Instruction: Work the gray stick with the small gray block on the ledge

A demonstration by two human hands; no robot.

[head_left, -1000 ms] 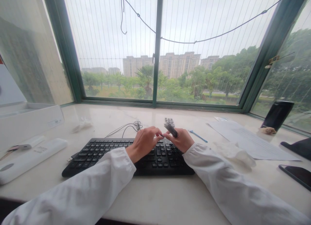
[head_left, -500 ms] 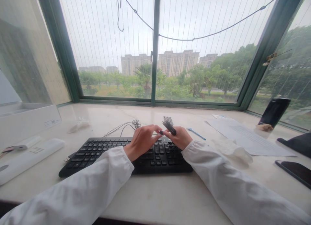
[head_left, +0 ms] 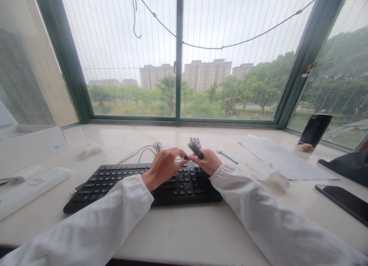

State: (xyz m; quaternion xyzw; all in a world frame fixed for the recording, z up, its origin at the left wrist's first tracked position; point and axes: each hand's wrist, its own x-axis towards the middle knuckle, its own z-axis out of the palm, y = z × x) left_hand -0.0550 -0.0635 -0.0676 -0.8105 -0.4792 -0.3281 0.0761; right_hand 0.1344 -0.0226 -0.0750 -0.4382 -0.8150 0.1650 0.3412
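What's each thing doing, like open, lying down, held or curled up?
Left hand: pinching a small black piece
Right hand: gripping a black tool, maybe a brush
Keyboard: flat, with some keys off
Loose keycaps: in rows
Cable: loosely coiled
USB plug: unplugged
White box: open
Paper: flat
Front smartphone: lying down, dark screen
Window-side phone: propped up, tilted
Blue stick: lying down

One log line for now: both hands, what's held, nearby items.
left hand: pinching small dark piece | right hand: gripping black tool | keyboard: under hands | blue stick: on table, untouched
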